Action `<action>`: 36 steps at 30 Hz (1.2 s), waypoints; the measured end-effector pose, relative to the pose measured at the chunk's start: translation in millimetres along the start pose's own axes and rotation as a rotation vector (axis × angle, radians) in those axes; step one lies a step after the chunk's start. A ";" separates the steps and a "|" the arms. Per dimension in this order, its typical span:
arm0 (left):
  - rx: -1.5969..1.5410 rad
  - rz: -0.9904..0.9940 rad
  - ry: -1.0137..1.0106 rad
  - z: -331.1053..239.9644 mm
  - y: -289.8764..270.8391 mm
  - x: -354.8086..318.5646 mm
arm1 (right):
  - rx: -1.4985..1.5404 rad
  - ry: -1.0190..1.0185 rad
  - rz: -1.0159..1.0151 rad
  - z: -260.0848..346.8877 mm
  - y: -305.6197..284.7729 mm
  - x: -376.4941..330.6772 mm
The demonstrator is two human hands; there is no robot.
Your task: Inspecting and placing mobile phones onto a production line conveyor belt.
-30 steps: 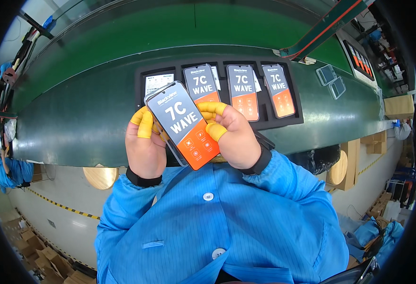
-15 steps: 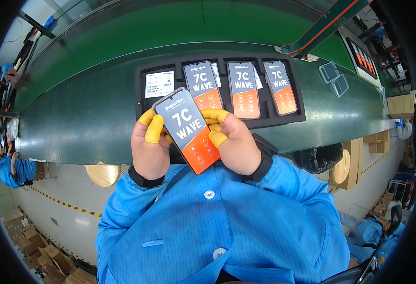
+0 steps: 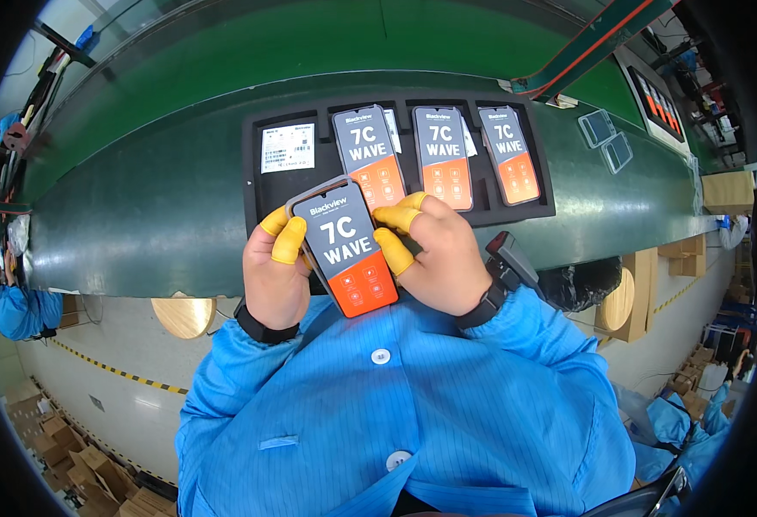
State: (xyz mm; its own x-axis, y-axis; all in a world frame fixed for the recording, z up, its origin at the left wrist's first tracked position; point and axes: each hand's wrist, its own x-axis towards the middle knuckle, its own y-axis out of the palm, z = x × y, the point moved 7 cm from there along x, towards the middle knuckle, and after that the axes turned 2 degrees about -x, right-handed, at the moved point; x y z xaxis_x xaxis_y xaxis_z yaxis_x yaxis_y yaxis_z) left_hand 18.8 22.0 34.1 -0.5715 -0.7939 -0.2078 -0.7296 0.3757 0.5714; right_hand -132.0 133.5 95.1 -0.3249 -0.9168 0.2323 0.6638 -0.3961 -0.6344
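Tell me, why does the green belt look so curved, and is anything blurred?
Head view: fisheye bending bows the green belt toward the black rim; the phone held by left hand and right hand is sharp; lighting is even, shadows soft.

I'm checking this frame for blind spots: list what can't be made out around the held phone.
- Phone back: head view, faces away.
- Left hand and right hand fingertips: yellow finger cots cover them.
- Tray near edge: behind the hands.
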 end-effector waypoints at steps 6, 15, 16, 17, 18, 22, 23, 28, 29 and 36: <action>-0.080 0.099 -0.075 4.1 11.3 -3.7 | 0.582 0.245 0.047 -26.9 20.7 9.7; -0.025 0.236 -0.072 -1.1 10.0 -6.2 | 0.932 0.371 0.210 -23.3 29.1 13.5; -0.016 0.229 -0.075 -0.4 9.3 -6.4 | 0.919 0.368 0.198 -24.7 29.7 13.5; -0.007 0.223 -0.079 0.4 8.7 -6.9 | 0.906 0.366 0.184 -25.7 29.8 13.2; -0.007 0.222 -0.079 0.2 9.0 -7.5 | 0.906 0.367 0.185 -24.9 29.8 13.2; 0.076 0.248 -0.059 -2.1 10.4 -10.6 | 0.873 0.382 0.116 -25.6 26.9 10.7; 0.098 0.268 -0.058 -1.0 10.4 -9.8 | 0.854 0.392 0.084 -29.1 26.6 9.1; 0.143 0.334 -0.078 3.5 6.2 -10.2 | 0.788 0.345 0.064 -32.2 27.4 6.2; 0.151 0.348 -0.098 4.4 6.2 -11.4 | 0.796 0.377 0.113 -31.8 28.4 4.6; -0.009 0.367 -0.205 10.4 11.9 -13.4 | 0.744 0.209 0.213 -30.8 33.9 -4.6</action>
State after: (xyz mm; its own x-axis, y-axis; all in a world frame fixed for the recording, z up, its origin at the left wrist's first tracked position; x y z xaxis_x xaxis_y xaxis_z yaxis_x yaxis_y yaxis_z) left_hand 13.9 42.1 35.5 -0.8564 -0.4962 -0.1426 -0.4612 0.6111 0.6433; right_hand -128.8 125.9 49.9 -0.2108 -0.9771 -0.0282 0.9770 -0.2115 0.0254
